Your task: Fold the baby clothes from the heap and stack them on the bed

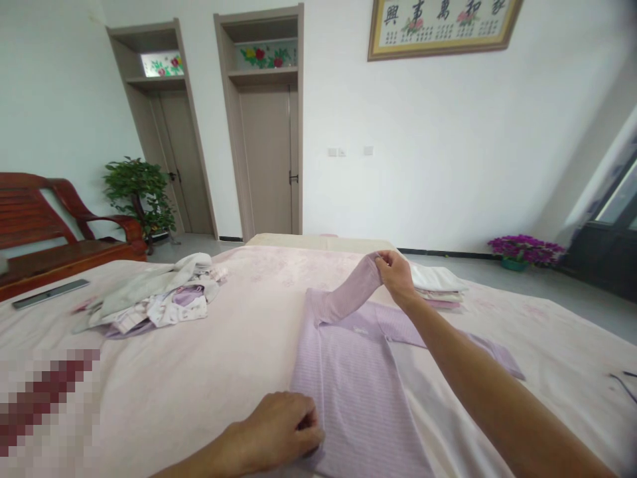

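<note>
A lilac, finely striped long-sleeved shirt (358, 378) lies on the pale pink cloth in front of me, its left side turned in along a lengthwise fold. Between the fingertips of my right hand (394, 271) is the cuff of one sleeve, raised off the cloth and drawn to the right across the shirt's top. The other sleeve stretches out to the right, partly behind my forearm. My left hand (286, 425) rests at the shirt's lower left edge with curled fingers, pinching the fabric there.
A loose heap of clothes (164, 299) lies to the left, with a dark flat device (51, 294) beyond it. Behind my right hand sits a folded stack of clothes (438, 285). A wooden bench (70, 219) stands at the far left; purple flowers (527, 249) are on the floor at right.
</note>
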`<state>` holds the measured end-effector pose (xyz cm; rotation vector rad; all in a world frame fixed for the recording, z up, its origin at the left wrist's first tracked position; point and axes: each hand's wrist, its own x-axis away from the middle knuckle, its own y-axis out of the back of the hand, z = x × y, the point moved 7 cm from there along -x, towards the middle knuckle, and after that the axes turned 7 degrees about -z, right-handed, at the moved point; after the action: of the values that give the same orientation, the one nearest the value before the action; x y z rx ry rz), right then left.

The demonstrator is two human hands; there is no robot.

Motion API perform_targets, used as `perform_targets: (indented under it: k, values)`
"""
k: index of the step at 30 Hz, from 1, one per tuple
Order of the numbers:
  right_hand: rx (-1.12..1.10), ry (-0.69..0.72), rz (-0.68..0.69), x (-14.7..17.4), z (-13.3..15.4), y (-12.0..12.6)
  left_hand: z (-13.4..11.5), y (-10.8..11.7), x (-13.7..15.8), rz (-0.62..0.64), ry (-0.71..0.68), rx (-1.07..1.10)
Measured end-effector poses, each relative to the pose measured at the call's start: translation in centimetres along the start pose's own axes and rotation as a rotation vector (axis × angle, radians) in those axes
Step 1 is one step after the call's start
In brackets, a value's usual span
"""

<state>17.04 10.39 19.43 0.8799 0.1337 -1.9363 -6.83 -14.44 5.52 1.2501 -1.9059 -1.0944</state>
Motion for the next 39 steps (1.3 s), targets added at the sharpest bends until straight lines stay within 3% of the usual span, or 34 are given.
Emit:
perform_targets:
  k: [5,11,17,23,26,30,35,39]
  values:
    - [-0.073,-0.023,0.037,1.7,-0.1,0.7,-0.6,0.8,0.1,0.008,-0.035,-0.064]
    - [-0.105,-0.047,0.052,2.9,-0.1,0.6,-1.5,-0.7,1.7,0.02,-0.13,-0.143]
    - [-0.15,-0.102,0.054,3.1,-1.8,0.9,-0.8,1.3,3.4,0.005,-0.202,0.044]
    - [-0.122,-0.106,0.06,3.2,-2.9,1.2,-0.3,2.1,3.7,0.052,-0.163,0.007]
    - [-0.121,-0.106,0.056,3.4,-2.6,1.2,0.7,3.1,1.1,-0.079,-0.152,-0.039]
    - [-0.128,-0.088,0.055,3.8,-0.9,1.4,2.9,3.7,-4.6,-0.297,-0.198,-0.198]
    - [-0.165,0.043,0.134,6.8,3.5,1.4,6.6,1.8,-10.9,-0.277,-0.184,-0.249]
    - [-0.19,0.219,0.366,12.5,6.7,0.3,8.9,2.3,-13.5,-0.319,-0.085,-0.151]
